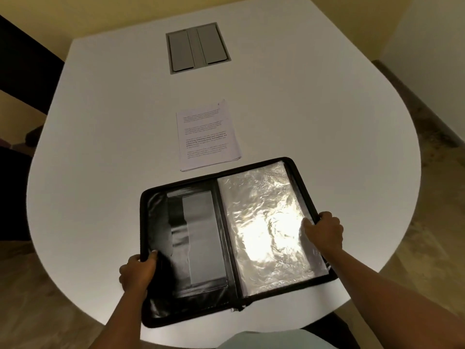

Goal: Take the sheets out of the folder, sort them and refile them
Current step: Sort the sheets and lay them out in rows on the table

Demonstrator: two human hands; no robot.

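The rounded, smooth bench (100,147) is plain white, with a rectangular grey metal hatch (197,48) set into it. The open zip-edged folder (161,293) is black, and its crinkled clear plastic sleeves (266,222) shine silvery with a warm yellowish glare. The flat stack of paper sheets (207,137) is white with lines of black print.

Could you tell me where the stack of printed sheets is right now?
In the head view, the stack of printed white sheets lies mid-table, just beyond the open black zip folder.
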